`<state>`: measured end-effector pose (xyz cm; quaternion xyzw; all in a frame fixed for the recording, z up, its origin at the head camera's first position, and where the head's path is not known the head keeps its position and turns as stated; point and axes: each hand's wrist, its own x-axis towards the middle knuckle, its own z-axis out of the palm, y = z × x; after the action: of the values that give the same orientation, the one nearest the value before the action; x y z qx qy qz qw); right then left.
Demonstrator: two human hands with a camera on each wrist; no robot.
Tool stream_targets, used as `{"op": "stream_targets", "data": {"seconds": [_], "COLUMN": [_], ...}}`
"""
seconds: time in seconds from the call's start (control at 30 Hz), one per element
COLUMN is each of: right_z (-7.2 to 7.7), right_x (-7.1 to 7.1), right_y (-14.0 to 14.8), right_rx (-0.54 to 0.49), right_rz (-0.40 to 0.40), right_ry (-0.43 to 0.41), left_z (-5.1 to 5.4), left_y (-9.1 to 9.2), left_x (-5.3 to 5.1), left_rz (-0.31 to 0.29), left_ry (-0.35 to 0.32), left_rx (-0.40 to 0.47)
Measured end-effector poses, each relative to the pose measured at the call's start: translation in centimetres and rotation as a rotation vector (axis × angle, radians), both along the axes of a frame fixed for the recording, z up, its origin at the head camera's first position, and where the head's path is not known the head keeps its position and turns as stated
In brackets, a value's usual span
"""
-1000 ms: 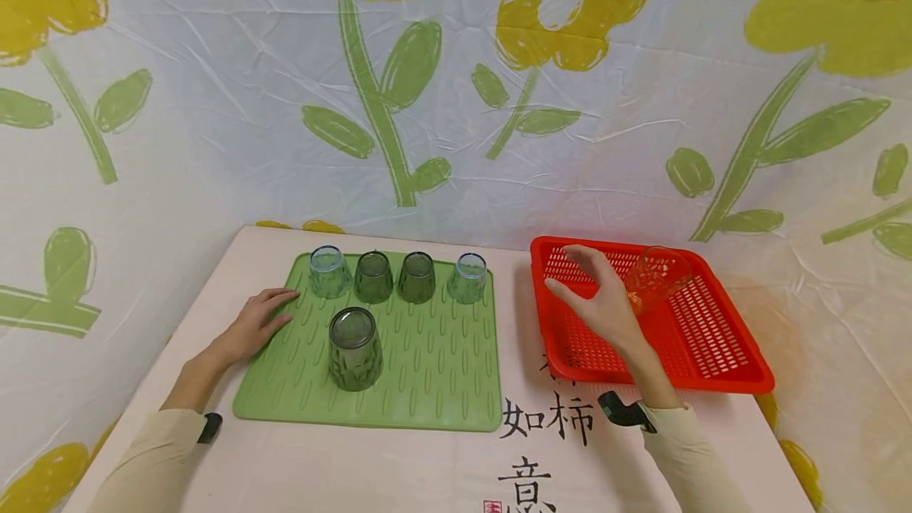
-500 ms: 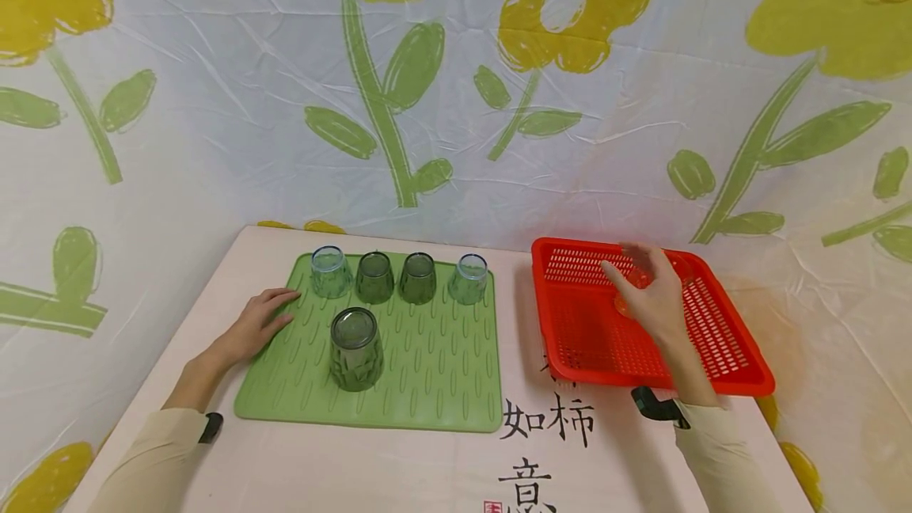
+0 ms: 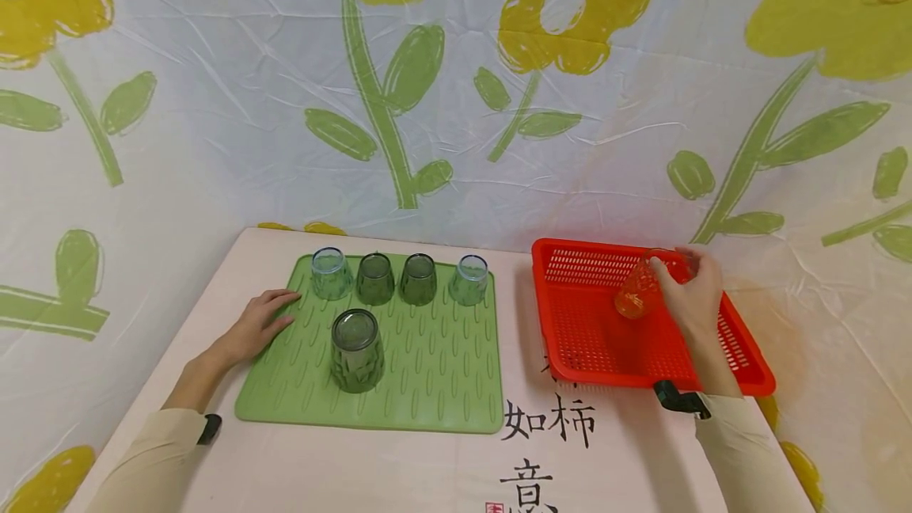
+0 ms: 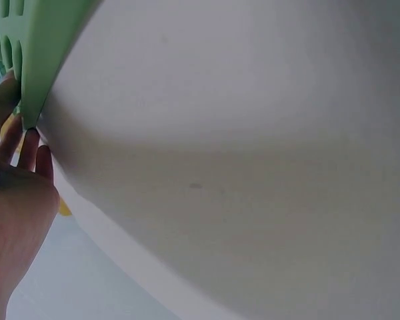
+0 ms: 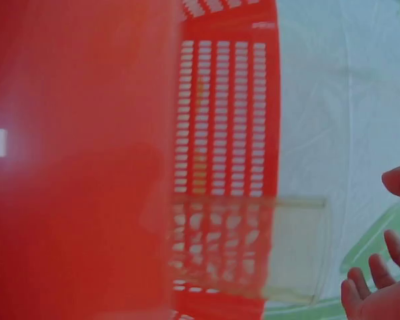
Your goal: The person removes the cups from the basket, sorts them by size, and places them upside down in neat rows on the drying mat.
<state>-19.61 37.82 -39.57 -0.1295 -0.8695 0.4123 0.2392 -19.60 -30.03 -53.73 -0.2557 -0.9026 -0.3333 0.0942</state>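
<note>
In the red basket a clear drinking glass leans on its side, its mouth toward the far right. My right hand is at the mouth of that glass with thumb and fingers spread around it; the right wrist view shows a gap between the fingertips and the glass. My left hand rests at the left edge of a green ribbed mat, its fingers touching the edge. Standing upside down on the mat are a large grey-green glass and a back row of several smaller glasses.
The back row holds two blue-rimmed glasses and, between them, two dark glasses. The pale tablecloth bears black written characters. A flower-printed curtain rises behind the table.
My right hand has moved right over the basket, to the mouth of the clear glass. The left hand stays at the mat's edge, and the glasses on the mat have not moved.
</note>
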Motion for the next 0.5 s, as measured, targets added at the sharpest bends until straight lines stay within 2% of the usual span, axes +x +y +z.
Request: {"op": "stream_targets", "data": {"seconds": [0.07, 0.17, 0.27, 0.5], "right_z": [-0.1, -0.2, -0.1, 0.2], "right_x": [0.0, 0.1, 0.2, 0.0], "right_y": [0.8, 1.8, 2.7, 3.9], "right_rx": [-0.020, -0.053, -0.058, -0.122], "right_rz": [-0.026, -0.015, 0.033, 0.148], "right_ry": [-0.062, -0.172, -0.275, -0.456], "left_z": [0.0, -0.1, -0.3, 0.0], "left_y": [0.0, 0.0, 0.0, 0.0], "left_x": [0.0, -0.1, -0.2, -0.1], "left_rz": [-0.001, -0.004, 0.000, 0.006], "left_ry": [0.000, -0.003, 0.004, -0.030], "left_rx": [0.001, 0.004, 0.009, 0.022]}}
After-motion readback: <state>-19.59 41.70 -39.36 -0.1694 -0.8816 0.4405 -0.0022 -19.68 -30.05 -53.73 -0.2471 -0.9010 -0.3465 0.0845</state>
